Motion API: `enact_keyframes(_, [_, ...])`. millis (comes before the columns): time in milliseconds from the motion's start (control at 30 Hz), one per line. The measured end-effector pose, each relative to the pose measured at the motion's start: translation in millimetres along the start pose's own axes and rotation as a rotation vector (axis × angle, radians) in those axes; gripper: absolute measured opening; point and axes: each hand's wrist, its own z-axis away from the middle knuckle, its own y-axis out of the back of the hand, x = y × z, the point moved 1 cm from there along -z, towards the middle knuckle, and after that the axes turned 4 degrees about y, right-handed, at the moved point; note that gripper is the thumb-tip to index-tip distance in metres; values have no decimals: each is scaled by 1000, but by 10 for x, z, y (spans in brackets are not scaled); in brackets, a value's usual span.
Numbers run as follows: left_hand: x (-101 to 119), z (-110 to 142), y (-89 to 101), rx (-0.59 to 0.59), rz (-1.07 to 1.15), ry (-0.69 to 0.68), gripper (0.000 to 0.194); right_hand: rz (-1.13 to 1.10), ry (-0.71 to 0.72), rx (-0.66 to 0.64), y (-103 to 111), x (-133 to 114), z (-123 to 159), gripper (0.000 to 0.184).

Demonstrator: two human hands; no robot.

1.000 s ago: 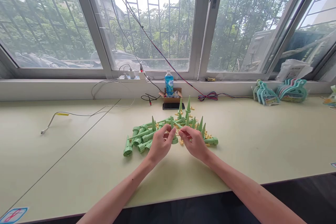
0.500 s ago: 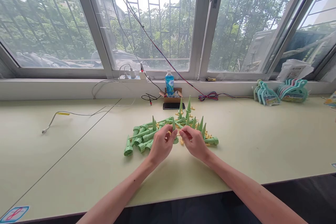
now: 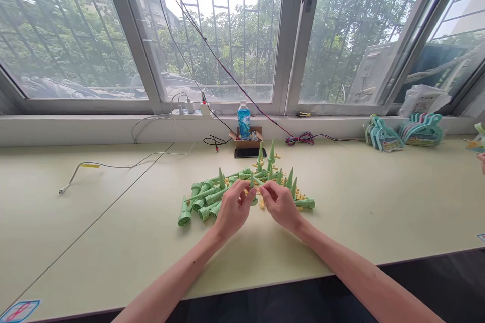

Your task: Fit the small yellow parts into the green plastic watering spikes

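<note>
My left hand (image 3: 237,207) is closed around a green plastic watering spike (image 3: 252,180), its pointed tip upward and its wider base partly behind my fingers. Close beside it, my right hand (image 3: 279,204) is pinched at the spike's side; whatever its fingertips hold is too small and covered to make out. To the left lies a heap of green spikes (image 3: 206,197) with hollow capped ends. Behind and right of my hands, several spikes (image 3: 272,154) stand upright, some with small yellow valve pieces (image 3: 300,196) fitted or scattered around them.
A blue bottle (image 3: 244,120) stands by a small cardboard box (image 3: 248,144), with a black phone (image 3: 250,153) in front. Cables (image 3: 301,139) run along the back. Bagged turquoise items (image 3: 422,130) sit at the right rear. Another person's hand (image 3: 482,160) shows at the right edge.
My hands stay almost in place, held together at the spike. At the right edge, another person's hand has come into view and a packaged item there has shifted. The view has moved slightly.
</note>
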Motion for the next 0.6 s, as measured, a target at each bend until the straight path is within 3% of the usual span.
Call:
enact_keyframes(300, [56, -32, 25, -7, 240, 216, 40, 23, 53, 88, 61, -2, 1, 27])
enact_keyframes(600, [57, -63, 12, -350, 595, 551, 48, 169, 206, 85, 81, -61, -5, 25])
